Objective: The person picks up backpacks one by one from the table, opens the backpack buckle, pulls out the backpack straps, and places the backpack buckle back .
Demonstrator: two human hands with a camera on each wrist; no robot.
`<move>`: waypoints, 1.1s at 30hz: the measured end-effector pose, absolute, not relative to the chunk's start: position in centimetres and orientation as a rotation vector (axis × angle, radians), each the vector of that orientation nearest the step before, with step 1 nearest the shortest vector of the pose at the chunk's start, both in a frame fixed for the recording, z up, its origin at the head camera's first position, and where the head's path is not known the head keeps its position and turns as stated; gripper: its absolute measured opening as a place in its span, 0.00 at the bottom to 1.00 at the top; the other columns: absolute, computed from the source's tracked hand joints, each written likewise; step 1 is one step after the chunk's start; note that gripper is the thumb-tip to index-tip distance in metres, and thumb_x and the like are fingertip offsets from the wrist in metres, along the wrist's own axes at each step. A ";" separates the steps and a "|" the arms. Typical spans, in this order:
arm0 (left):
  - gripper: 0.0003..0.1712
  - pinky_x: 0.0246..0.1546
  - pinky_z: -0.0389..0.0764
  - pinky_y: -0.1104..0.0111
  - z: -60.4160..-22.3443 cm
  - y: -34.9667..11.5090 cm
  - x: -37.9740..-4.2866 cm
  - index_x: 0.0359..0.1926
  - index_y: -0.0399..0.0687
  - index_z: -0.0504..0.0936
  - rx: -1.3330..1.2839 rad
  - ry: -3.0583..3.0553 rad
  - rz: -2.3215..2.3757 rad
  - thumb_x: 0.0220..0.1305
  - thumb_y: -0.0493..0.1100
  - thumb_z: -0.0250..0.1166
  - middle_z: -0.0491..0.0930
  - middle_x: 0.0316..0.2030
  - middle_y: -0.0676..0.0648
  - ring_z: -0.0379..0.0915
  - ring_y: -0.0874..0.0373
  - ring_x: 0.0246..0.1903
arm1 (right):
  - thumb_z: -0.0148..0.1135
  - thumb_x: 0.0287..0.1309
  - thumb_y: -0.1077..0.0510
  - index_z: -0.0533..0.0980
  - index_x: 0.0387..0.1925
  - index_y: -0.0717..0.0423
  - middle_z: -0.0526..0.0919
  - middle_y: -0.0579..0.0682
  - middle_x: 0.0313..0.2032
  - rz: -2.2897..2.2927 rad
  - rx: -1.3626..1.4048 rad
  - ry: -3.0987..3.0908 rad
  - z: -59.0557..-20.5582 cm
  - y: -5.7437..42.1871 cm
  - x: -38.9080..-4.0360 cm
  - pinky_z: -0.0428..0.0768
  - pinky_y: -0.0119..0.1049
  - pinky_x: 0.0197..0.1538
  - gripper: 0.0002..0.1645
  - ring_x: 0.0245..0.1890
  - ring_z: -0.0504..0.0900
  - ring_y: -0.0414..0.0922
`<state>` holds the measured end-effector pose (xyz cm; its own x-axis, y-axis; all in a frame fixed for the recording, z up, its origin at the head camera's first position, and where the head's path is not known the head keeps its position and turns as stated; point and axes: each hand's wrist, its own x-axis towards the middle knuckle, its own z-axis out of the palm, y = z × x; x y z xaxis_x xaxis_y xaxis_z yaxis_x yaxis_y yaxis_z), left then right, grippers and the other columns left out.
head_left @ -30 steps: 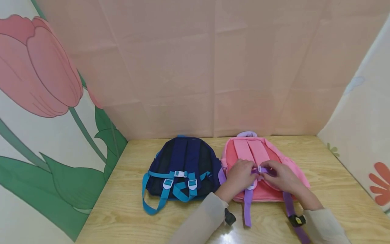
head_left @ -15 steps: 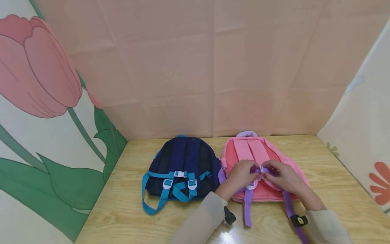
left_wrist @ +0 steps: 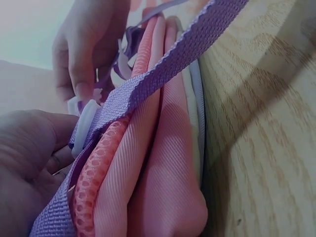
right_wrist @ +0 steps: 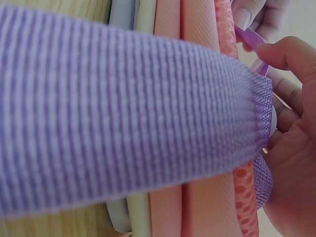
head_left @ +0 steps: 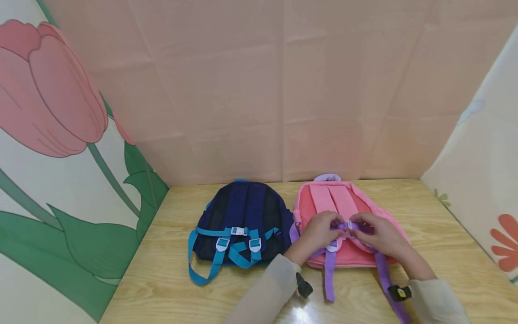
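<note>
A pink backpack lies on the table with its shoulder straps facing up. Across them runs a thin purple strap with a small white buckle. My left hand pinches that strap left of the buckle; its fingertips also show in the right wrist view, on the purple webbing. From the other side my right hand grips the strap at the buckle, thumb and fingers bent. In the left wrist view its fingertips meet a white plastic piece. Whether the buckle halves are joined is hidden by the fingers.
A navy backpack with blue straps lies beside the pink one, its white clip fastened. Two purple strap tails hang toward me onto the wooden table. A plain backdrop stands behind.
The white buckle and my right hand have shifted slightly to the right. My left hand stays nearly in place, and both hands keep hold of the strap.
</note>
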<state>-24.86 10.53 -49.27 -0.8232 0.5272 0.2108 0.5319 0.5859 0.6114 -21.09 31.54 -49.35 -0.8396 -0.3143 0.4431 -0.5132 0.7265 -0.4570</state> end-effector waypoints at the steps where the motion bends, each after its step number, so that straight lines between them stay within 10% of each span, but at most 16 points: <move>1: 0.12 0.43 0.71 0.84 -49.3 10.5 -24.9 0.47 0.56 0.85 -0.931 -2.793 -1.082 0.63 0.44 0.73 0.78 0.37 0.61 0.71 0.74 0.37 | 0.77 0.51 0.63 0.82 0.44 0.53 0.85 0.42 0.38 0.830 0.645 -2.595 -49.3 31.5 -21.1 0.81 0.30 0.41 0.17 0.38 0.79 0.34; 33: 0.11 0.43 0.71 0.84 -49.5 10.5 -24.8 0.45 0.58 0.84 -0.922 -2.823 -1.020 0.62 0.46 0.74 0.78 0.37 0.62 0.72 0.73 0.38 | 0.77 0.54 0.60 0.83 0.45 0.51 0.84 0.42 0.39 0.885 0.589 -2.684 -48.6 32.9 -20.3 0.80 0.30 0.40 0.17 0.36 0.77 0.36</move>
